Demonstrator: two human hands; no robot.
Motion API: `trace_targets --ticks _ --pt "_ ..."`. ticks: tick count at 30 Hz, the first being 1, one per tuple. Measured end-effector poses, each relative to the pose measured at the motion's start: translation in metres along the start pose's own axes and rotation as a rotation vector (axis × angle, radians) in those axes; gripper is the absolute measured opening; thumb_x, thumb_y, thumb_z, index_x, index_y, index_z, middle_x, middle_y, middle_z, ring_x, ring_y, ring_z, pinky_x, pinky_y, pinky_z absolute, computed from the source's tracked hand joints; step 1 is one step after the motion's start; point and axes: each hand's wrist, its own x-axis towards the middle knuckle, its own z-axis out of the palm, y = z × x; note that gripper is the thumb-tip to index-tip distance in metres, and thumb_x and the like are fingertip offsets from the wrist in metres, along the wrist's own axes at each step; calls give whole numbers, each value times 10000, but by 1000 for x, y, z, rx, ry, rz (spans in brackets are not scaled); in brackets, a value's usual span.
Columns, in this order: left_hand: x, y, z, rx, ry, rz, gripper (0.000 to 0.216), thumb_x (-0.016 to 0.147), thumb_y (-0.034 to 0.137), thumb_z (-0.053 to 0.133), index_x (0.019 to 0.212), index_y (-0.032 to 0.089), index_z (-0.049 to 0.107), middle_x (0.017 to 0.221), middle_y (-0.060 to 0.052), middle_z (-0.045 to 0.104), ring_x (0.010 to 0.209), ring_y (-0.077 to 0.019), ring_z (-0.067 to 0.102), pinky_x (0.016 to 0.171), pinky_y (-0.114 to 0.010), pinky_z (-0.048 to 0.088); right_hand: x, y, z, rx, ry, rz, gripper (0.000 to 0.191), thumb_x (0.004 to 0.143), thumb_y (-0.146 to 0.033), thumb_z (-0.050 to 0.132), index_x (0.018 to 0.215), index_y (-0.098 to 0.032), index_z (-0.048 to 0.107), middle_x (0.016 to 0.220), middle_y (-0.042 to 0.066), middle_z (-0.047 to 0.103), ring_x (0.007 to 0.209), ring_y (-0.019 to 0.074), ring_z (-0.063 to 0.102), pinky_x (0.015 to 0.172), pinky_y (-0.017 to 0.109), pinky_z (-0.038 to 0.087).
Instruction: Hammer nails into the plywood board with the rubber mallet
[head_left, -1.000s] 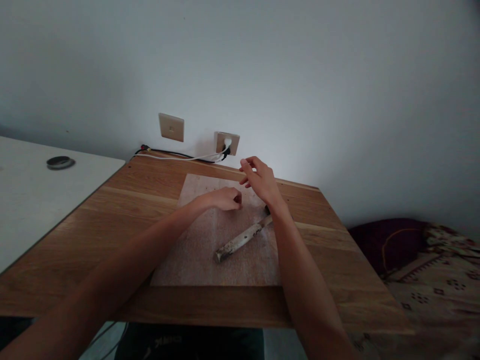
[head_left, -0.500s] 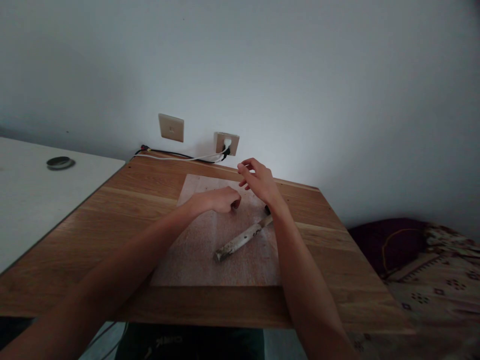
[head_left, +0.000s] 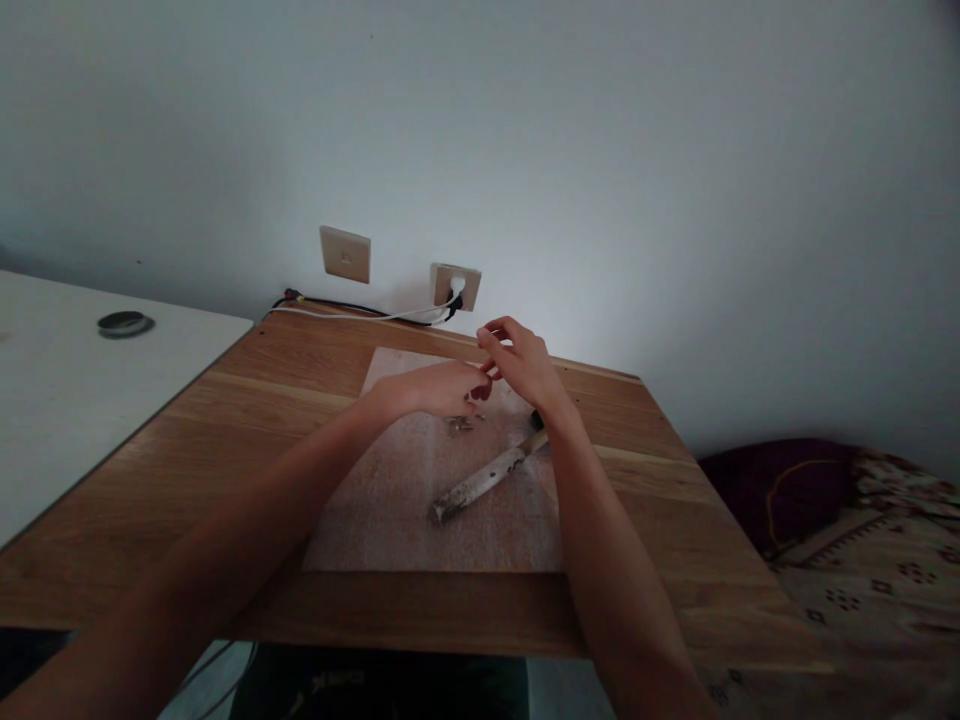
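My left hand (head_left: 448, 388) is over the far part of a pale, reddish-stained board (head_left: 375, 520), its fingers curled and bunched together. Anything held in them is too small to make out. My right hand (head_left: 519, 358) hovers just right of it, fingers bent and a gap between thumb and forefinger. The fingertips of both hands meet or nearly meet. Below my left hand lies a cluster of small metallic-looking pieces (head_left: 460, 425). Nearer me, a long tool with a worn whitish handle (head_left: 480, 485) lies slantwise; my right forearm partly hides its far, dark end (head_left: 537, 420).
The board rests on a wooden table (head_left: 247, 430) against a wall. Cables (head_left: 352, 312) run along its back edge to a wall socket (head_left: 457, 285). A white table (head_left: 67, 400) at left bears a round, lid-like object (head_left: 124, 324). Patterned cloth (head_left: 885, 580) lies at right.
My left hand has lifted slightly away from the board and towards my right hand, uncovering the small pieces. My right hand has barely moved. The long tool lies where it was.
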Motion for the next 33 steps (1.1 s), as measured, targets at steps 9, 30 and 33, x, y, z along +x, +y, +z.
trace_targets --ticks 9,30,33 --pt "-45 52 -53 108 242 -95 211 978 304 577 1069 179 721 1090 -107 712 1043 -270 648 1014 -391 452 -18 -43 -38 -35 459 -236 272 1057 -427 473 1148 -216 619 1053 93 675 885 193 689 604 271 552" --pt "-221 58 89 -318 689 -786 546 886 493 541 1311 173 663 1304 -150 722 1255 -322 651 1119 -494 492 -280 127 -63 -597 77 93 531 1006 -574 409 1267 -278 765 1381 111 715 1341 370 628 1039 571 590" --pt "-222 57 81 -410 787 -861 483 836 509 551 1170 193 697 1199 -135 762 1150 -321 704 1048 -491 535 -272 113 -59 -582 41 27 554 1018 -570 392 1301 -266 759 1409 100 697 1364 359 605 1094 575 553"
